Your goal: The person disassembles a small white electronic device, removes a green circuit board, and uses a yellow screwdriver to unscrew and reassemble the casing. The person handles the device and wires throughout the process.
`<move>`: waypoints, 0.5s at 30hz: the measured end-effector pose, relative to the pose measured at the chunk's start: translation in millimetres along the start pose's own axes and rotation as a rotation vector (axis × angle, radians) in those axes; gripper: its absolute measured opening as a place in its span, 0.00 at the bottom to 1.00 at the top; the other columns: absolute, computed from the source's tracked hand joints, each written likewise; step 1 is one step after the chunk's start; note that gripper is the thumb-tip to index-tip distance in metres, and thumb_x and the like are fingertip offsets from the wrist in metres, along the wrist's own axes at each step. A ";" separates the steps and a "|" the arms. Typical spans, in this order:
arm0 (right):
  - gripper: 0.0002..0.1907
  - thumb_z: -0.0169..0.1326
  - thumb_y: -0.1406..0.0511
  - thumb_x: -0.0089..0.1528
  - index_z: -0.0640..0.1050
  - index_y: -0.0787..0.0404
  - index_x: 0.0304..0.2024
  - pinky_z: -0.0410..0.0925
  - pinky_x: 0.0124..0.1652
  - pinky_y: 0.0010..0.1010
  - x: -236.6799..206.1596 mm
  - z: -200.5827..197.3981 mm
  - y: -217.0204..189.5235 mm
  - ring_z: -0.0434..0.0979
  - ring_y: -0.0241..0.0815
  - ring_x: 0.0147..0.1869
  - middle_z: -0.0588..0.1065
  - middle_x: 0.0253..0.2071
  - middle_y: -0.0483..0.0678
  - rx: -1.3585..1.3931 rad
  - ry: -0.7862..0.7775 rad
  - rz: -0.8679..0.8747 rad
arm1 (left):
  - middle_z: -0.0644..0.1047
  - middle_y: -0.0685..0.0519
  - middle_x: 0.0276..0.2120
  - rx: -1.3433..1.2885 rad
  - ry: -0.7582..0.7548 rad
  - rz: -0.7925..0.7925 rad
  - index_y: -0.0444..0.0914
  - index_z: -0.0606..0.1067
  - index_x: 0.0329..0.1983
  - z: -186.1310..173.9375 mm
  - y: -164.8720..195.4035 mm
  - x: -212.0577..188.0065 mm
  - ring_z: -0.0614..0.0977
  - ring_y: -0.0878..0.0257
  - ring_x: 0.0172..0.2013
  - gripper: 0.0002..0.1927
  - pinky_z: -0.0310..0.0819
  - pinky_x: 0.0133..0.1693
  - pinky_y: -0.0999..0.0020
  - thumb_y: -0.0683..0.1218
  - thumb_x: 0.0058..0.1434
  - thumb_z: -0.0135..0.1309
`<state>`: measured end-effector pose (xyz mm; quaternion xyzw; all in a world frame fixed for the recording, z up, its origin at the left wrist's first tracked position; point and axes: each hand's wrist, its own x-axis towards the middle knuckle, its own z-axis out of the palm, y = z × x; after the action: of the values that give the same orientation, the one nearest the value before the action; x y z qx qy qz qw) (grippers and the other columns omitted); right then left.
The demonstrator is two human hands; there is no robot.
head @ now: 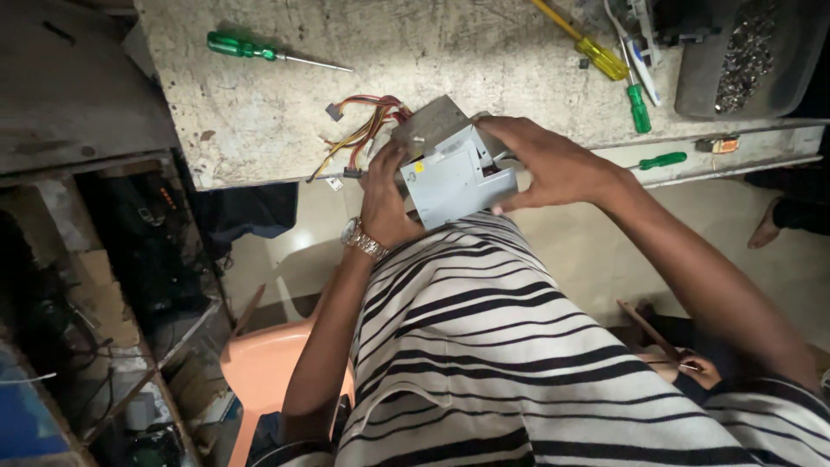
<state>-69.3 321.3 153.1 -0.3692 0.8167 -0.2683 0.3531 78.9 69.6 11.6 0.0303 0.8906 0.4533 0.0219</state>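
A grey metal power-supply box (450,169) with a bundle of red, yellow and orange wires (363,130) is held at the near edge of a worn workbench (259,112). My left hand (385,203), wearing a metal wristwatch (363,239), grips the box's left side. My right hand (545,164) clasps its right side and top. The box is tilted, its pale panel facing me above my striped shirt.
A green-handled screwdriver (251,49) lies at the bench's left. Yellow-handled (596,54) and green-handled screwdrivers (638,104) lie at the right, another green one (661,160) at the edge. A dark tray of small metal parts (748,56) sits far right. An orange chair (268,363) is below me.
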 end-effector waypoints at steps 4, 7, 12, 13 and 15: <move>0.50 0.61 0.49 0.59 0.56 0.61 0.75 0.63 0.63 0.46 4.2 4.5 -4.5 0.69 0.64 0.68 0.63 0.71 0.65 0.087 0.146 -0.008 | 0.59 0.34 0.70 -0.025 0.034 0.023 0.32 0.57 0.71 2.1 -0.1 -6.6 0.61 0.39 0.71 0.62 0.56 0.70 0.47 0.54 0.35 0.77; 0.39 0.56 0.51 0.64 0.62 0.56 0.73 0.68 0.57 0.47 14.4 9.3 -7.4 0.74 0.62 0.62 0.69 0.66 0.60 0.048 0.142 0.041 | 0.59 0.33 0.70 -0.028 0.051 0.041 0.31 0.56 0.70 3.8 -0.3 -8.1 0.61 0.38 0.70 0.63 0.57 0.69 0.46 0.54 0.35 0.78; 0.27 0.54 0.54 0.69 0.70 0.55 0.67 0.69 0.56 0.45 26.1 16.0 -7.9 0.76 0.56 0.62 0.70 0.67 0.56 -0.007 0.240 -0.046 | 0.54 0.31 0.72 -0.055 0.042 0.033 0.29 0.48 0.74 5.2 -0.5 -12.0 0.59 0.36 0.72 0.69 0.56 0.70 0.47 0.54 0.37 0.78; 0.27 0.55 0.54 0.66 0.71 0.56 0.65 0.68 0.54 0.46 27.6 19.6 -8.3 0.76 0.55 0.61 0.70 0.66 0.55 -0.047 0.226 -0.023 | 0.53 0.30 0.73 -0.053 0.031 0.017 0.29 0.46 0.75 5.9 -0.7 -12.9 0.57 0.35 0.72 0.71 0.55 0.70 0.47 0.54 0.36 0.78; 0.26 0.55 0.53 0.65 0.72 0.55 0.63 0.67 0.53 0.44 29.2 26.4 -7.9 0.75 0.53 0.60 0.70 0.65 0.53 -0.041 0.242 0.023 | 0.51 0.29 0.74 -0.043 0.051 0.048 0.28 0.42 0.76 7.0 -2.1 -14.8 0.56 0.34 0.74 0.71 0.54 0.72 0.47 0.52 0.40 0.76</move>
<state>-59.6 288.9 131.6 -0.3318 0.8630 -0.2898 0.2473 94.0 72.9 6.0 0.0394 0.8799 0.4734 -0.0109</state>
